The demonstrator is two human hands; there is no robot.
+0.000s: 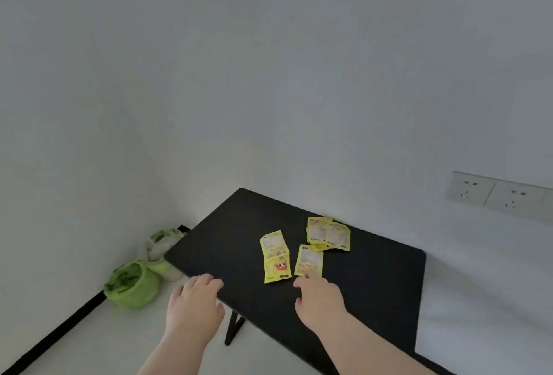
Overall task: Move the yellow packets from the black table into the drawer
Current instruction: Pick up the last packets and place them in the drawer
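Note:
Several yellow packets lie on the black table (227, 243). One pair of packets (274, 256) lies left of centre, a single packet (309, 259) sits just right of it, and a small pile (327, 233) lies near the wall. My right hand (321, 300) reaches over the table, its fingertips touching the near edge of the single packet. At the table's left front edge hovers my left hand (194, 303), fingers relaxed and holding nothing. No drawer is in view.
Green and white plastic bags (134, 283) sit on the floor in the corner left of the table. A white wall runs behind the table, with wall sockets (496, 195) at the right. A white surface (484, 300) borders the table's right side.

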